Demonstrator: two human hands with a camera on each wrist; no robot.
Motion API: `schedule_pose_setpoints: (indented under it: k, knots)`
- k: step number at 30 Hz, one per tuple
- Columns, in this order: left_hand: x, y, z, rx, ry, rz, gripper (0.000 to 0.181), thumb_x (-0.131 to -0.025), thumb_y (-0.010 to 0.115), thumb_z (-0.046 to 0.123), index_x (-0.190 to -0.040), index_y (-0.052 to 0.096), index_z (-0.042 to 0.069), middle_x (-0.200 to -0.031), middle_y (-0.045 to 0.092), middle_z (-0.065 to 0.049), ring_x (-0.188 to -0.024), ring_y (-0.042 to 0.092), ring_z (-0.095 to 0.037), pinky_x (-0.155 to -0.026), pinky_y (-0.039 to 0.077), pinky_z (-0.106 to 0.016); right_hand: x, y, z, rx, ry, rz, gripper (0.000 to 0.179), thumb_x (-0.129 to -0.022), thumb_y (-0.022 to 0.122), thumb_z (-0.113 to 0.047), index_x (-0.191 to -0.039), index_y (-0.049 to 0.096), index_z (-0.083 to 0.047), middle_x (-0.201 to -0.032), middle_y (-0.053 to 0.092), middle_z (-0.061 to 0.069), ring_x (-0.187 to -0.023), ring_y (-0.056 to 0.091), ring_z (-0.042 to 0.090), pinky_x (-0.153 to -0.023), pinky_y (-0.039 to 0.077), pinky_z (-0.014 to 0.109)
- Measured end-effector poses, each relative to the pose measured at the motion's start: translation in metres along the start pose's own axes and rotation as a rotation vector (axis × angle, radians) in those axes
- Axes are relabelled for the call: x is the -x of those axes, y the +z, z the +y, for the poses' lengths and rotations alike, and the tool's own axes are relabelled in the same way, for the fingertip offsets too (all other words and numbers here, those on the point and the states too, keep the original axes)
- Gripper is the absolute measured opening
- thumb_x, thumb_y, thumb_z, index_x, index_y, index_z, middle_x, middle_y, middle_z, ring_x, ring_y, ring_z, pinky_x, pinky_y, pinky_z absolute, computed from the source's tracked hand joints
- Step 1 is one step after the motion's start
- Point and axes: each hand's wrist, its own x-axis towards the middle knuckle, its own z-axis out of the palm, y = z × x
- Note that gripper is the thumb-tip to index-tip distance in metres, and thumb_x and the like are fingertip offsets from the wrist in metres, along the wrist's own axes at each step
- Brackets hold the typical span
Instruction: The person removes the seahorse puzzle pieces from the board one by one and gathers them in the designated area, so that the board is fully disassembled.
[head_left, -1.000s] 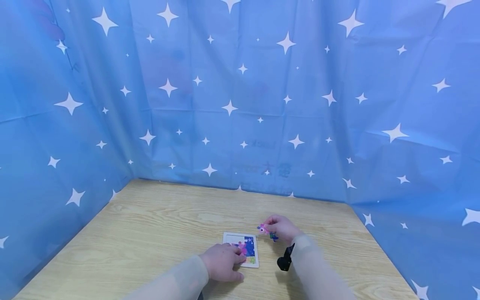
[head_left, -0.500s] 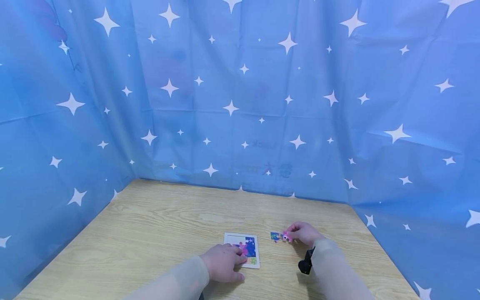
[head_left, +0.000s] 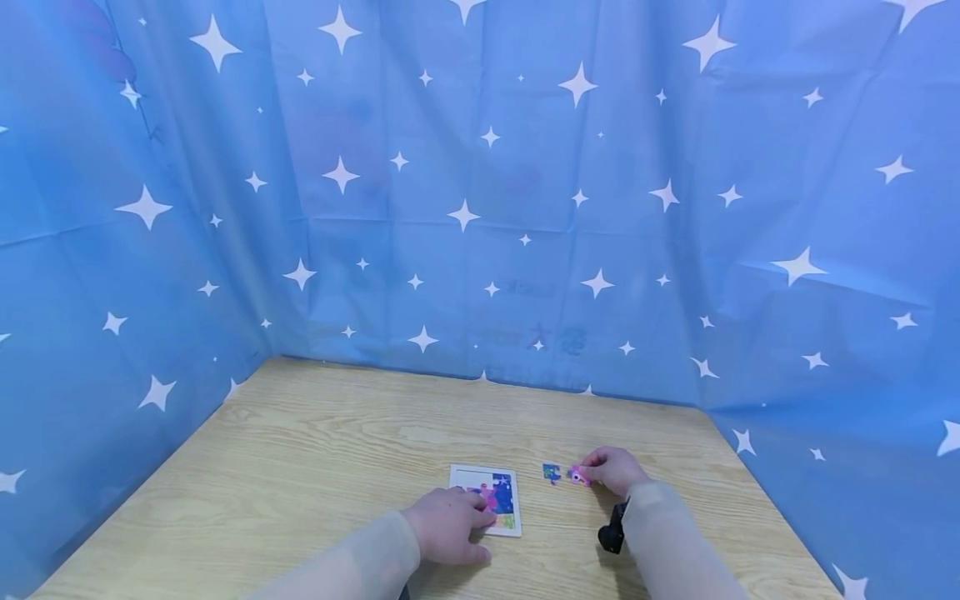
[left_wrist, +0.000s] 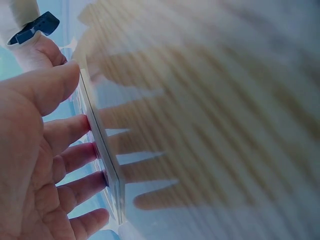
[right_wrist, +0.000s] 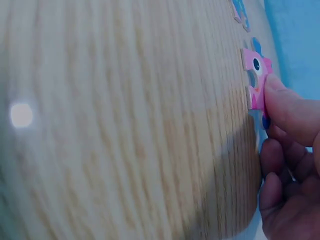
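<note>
My left hand (head_left: 447, 527) lies over the lower left of a white-framed jigsaw puzzle (head_left: 516, 504), with its fingers extended onto the picture. In the left wrist view, the fingertips (left_wrist: 86, 122) touch the face of the thin puzzle board (left_wrist: 103, 145). To the right of the board, my right hand (head_left: 617, 472) pinches a pink puzzle piece (right_wrist: 255, 75) with a printed eye, between thumb and fingers at the table surface. A blue-green puzzle piece (head_left: 551, 472) lies between the board and this pink piece. My left palm covers part of the picture.
The light wood table (head_left: 360, 433) reaches back to a blue curtain (head_left: 450, 250) with white stars, which also hangs along both sides. A black wrist camera (head_left: 612, 533) sits under the right wrist.
My right hand has moved right with the pink puzzle piece, from left of the blue-green piece to right of it, and is now lower. The left hand stays on the puzzle.
</note>
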Motion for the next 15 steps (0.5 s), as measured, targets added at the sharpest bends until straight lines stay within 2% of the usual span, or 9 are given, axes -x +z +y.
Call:
schedule_pose_setpoints:
  k: [10, 15]
  knots:
    - [0.0012, -0.0020, 0.0009, 0.011, -0.008, -0.003, 0.058, -0.084, 0.060, 0.061, -0.134, 0.056, 0.033, -0.141, 0.049, 0.006, -0.128, 0.048, -0.023, -0.106, 0.038, -0.038, -0.0042, 0.0049, 0.0031, 0.061, -0.024, 0.030, 0.005, -0.087, 0.071, -0.014, -0.085, 0.070, -0.009, -0.085, 0.062, 0.002, -0.081, 0.052, 0.020, -0.077, 0.042, 0.037]
    - [0.0015, -0.0020, 0.0010, 0.019, -0.010, -0.005, 0.058, -0.084, 0.060, 0.061, -0.135, 0.056, 0.033, -0.141, 0.049, 0.006, -0.129, 0.047, -0.022, -0.106, 0.038, -0.039, -0.0026, 0.0059, 0.0017, 0.044, -0.031, 0.041, 0.006, -0.087, 0.071, -0.014, -0.084, 0.070, -0.009, -0.084, 0.062, 0.001, -0.078, 0.051, 0.019, -0.073, 0.041, 0.033]
